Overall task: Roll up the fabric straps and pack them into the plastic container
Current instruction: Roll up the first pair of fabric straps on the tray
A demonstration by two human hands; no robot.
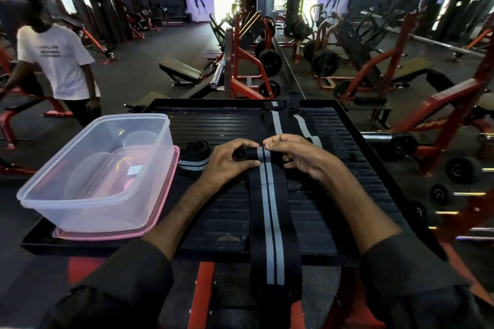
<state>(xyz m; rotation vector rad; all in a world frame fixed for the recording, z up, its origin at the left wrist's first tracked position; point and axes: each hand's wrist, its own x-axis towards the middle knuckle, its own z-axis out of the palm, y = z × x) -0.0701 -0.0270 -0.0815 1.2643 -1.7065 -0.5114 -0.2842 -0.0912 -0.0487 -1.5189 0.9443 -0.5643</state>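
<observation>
A long black strap with grey stripes (270, 211) lies down the middle of the black ribbed platform (213, 120) and hangs over its near edge. My left hand (230, 160) and my right hand (299, 157) both pinch its rolled far end. A rolled strap (194, 157) sits just left of my left hand. More flat straps (278, 123) lie beyond my hands toward the far edge. The clear plastic container (99, 168) stands empty on the platform's left side, on top of its pink lid (160, 211).
A person in a white T-shirt (58, 61) stands at the far left beside red gym machines. Benches, weight plates and red frames (246, 61) fill the floor beyond the platform. Dumbbells (462, 171) lie to the right.
</observation>
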